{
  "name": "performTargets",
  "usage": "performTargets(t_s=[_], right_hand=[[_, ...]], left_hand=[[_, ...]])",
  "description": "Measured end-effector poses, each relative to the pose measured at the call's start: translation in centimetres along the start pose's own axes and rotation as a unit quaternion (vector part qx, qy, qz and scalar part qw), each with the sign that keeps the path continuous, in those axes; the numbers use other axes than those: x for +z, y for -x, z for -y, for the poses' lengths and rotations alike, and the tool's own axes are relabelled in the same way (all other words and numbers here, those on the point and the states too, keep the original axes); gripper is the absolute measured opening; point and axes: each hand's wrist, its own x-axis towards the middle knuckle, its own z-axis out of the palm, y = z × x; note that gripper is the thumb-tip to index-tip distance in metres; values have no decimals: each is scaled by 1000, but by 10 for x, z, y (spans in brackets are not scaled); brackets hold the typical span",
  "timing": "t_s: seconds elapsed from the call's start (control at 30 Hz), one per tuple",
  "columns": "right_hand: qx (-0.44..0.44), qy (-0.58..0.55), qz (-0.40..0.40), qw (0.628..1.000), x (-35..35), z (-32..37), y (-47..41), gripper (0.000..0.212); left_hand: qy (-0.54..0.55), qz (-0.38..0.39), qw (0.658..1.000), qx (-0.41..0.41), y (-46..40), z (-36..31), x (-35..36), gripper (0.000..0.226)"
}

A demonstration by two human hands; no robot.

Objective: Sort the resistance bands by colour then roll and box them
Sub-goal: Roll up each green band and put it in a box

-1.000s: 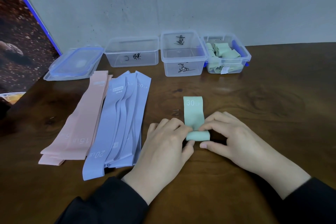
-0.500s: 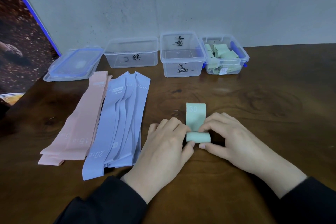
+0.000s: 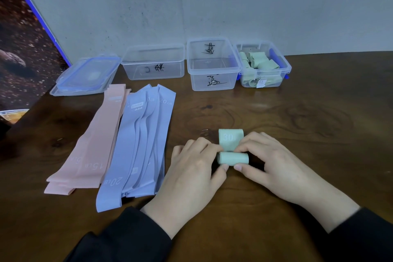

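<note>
A mint green band marked 30 lies on the wooden table, mostly wound into a roll, with a short flat tail pointing away from me. My left hand pinches the roll's left end and my right hand pinches its right end. To the left lie a flat stack of pink bands and a flat stack of lilac-blue bands. At the back stand three clear boxes: a left one and a middle one, both without bands, and a right one holding several rolled green bands.
A clear lid with blue clips lies at the back left. A grey wall runs behind the boxes. A dark patterned panel leans at the far left, past the table's left edge. Bare wood stretches to the right of my hands.
The roll has grown thicker and the flat tail of the green band has become shorter. Both hands stay on the roll's ends.
</note>
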Motion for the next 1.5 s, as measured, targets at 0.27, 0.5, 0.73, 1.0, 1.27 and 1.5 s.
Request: performTargets(t_s=[0.27, 0.5, 0.73, 1.0, 1.27, 1.5], right_hand=[[-6, 7, -8, 1000, 0, 0, 1, 36], [-8, 2, -27, 1000, 1, 1, 2, 40], [-7, 8, -21, 1000, -1, 2, 2, 28], [-7, 14, -25, 1000, 0, 1, 2, 38], [-9, 10, -22, 1000, -1, 0, 2, 32], [12, 11, -49, 999, 0, 0, 1, 29]], left_hand=[[2, -1, 1000, 4, 0, 1, 0, 44], [11, 5, 1000, 5, -1, 1, -4, 34], [8, 0, 1000, -4, -1, -1, -3, 39], [13, 0, 1000, 0, 0, 0, -3, 43], [10, 5, 1000, 7, -1, 0, -4, 35], [22, -5, 1000, -5, -1, -2, -5, 33]])
